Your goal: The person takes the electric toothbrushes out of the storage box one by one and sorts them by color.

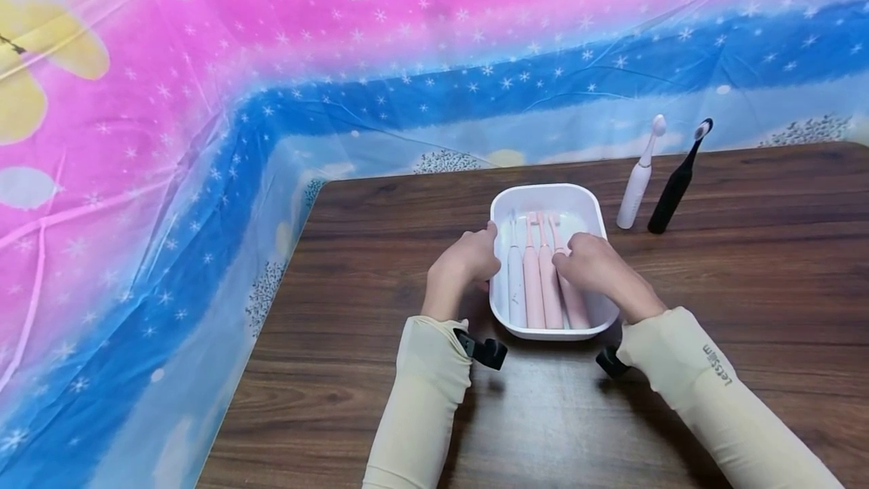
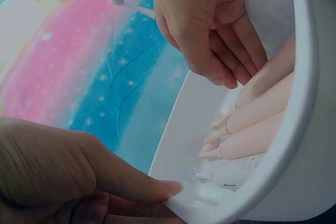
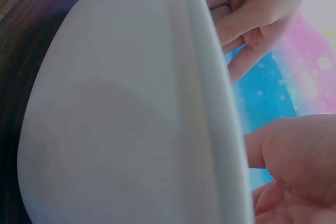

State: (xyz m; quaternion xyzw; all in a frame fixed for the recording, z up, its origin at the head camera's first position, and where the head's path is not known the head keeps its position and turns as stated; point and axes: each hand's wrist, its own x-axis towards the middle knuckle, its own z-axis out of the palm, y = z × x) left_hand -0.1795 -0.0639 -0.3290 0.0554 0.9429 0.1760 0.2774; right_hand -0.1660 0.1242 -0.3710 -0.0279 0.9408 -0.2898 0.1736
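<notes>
A white box (image 1: pixel 546 334) with rounded corners holds a white electric toothbrush (image 1: pixel 517 293) and three pink ones lying side by side. My left hand (image 1: pixel 468 259) holds the box's left rim, its thumb (image 2: pixel 163 188) over the edge and the fingers outside. Inside the box, my right hand (image 1: pixel 600 266) reaches over the right wall, fingers loosely extended. Its fingertips touch the rightmost pink electric toothbrush (image 1: pixel 575 308), which lies slightly tilted against the others. In the right wrist view the box's wall (image 3: pixel 115 108) hides the toothbrushes.
Behind the box to the right, a white electric toothbrush (image 1: pixel 634 195) and a black one (image 1: pixel 670 198) stand upright on the brown wooden table (image 1: pixel 353 262). A pink and blue patterned cloth (image 1: pixel 380 81) hangs along the table's back and left edges.
</notes>
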